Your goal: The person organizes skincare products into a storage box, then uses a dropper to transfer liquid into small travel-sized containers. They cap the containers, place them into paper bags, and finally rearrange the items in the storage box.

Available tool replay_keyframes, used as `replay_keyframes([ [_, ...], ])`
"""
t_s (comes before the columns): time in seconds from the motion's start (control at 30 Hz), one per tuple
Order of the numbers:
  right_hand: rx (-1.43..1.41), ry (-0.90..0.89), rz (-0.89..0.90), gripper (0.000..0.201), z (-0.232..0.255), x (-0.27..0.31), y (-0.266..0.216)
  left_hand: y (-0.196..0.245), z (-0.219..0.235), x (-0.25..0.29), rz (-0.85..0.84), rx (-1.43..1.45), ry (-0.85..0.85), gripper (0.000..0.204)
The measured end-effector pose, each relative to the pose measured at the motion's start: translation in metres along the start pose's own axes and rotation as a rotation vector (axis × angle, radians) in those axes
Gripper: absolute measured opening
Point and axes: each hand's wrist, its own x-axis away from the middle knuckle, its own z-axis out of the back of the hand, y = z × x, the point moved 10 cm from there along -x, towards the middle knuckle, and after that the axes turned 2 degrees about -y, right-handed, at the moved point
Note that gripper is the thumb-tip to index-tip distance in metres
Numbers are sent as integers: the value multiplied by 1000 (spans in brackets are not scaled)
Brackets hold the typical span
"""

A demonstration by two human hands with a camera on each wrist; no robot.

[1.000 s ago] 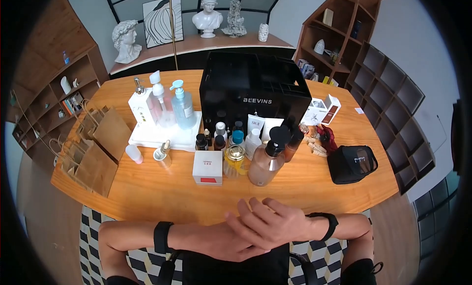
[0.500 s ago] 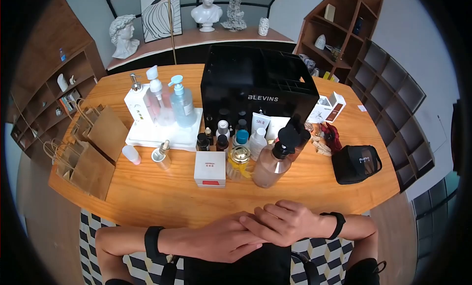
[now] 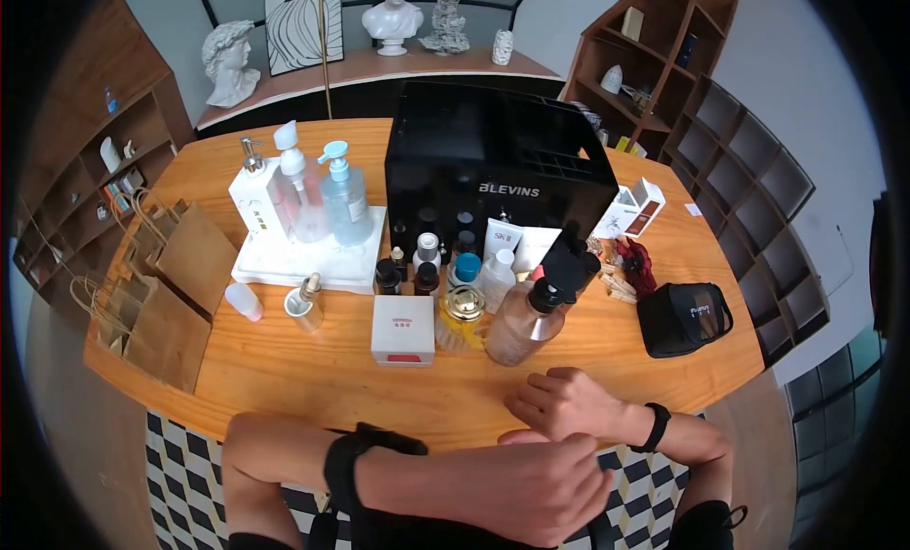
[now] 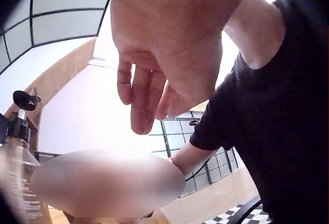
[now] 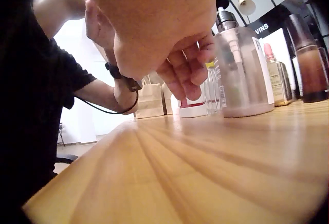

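Observation:
My left hand (image 3: 545, 488) is over my lap in front of the table edge, its fingers loosely bent and holding nothing. In the left wrist view its fingers (image 4: 143, 100) hang down in the air. Just beyond it, above the table's front edge, my right hand (image 3: 569, 405) has loosely curled fingers with nothing in them. Nearest to the right hand stands a pinkish clear pump bottle (image 3: 519, 334) with a black pump. Beside that are a clear bottle (image 3: 463, 330) with a gold cap and a small white box (image 3: 403, 330).
A large black BLEVINS organizer (image 3: 502, 156) stands behind several small bottles. To the left, pump bottles stand on a white tray (image 3: 313, 272), with paper bags (image 3: 166, 337) at the table's left edge. A black pouch (image 3: 678, 327) sits at the right.
The hands, earlier overlapping one on the other, have come apart. My left hand has moved right and toward my body; the right stays near the table edge with its fingers more curled.

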Motion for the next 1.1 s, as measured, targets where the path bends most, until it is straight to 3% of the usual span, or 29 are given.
replay_keyframes([
  [0.03,-37,-30,-14,39,-2,-3,0,-2,-1,-3,-10,-95,201,25],
  [0.07,-37,-31,-1,39,-2,-3,-1,2,-7,5,-3,-105,200,25],
  [0.17,-110,-42,-33,35,0,2,6,-6,-18,6,12,-133,-44,38],
  [0.4,0,30,-119,26,5,20,29,-23,-12,20,171,-121,-44,31],
  [0.47,-24,73,-144,31,14,14,33,-26,-17,20,280,-45,-134,24],
  [0.5,-34,131,-194,34,19,17,41,-35,14,16,221,-41,-92,20],
  [0.53,-45,188,-246,38,24,23,48,-37,12,19,228,-43,-95,20],
  [0.6,-37,190,-287,32,22,27,57,-31,25,21,152,117,88,20],
  [0.63,-73,303,-351,30,28,31,67,-37,20,21,219,318,22,22],
  [0.67,-108,414,-414,29,35,38,76,-37,23,21,222,320,24,22],
  [0.73,-122,369,-461,21,31,44,81,-35,30,19,161,304,26,23],
  [0.8,-169,649,-621,34,37,65,94,-33,34,18,135,244,69,24],
  [0.83,-229,551,-651,50,24,75,103,-30,37,18,110,183,104,25],
  [0.93,-298,624,-678,51,26,76,106,-31,44,17,144,153,101,25],
  [0.97,-344,626,-671,62,25,78,109,-30,45,16,140,152,106,25],
  [1.1,-351,629,-691,76,34,66,107,-31,45,17,164,215,117,25],
])
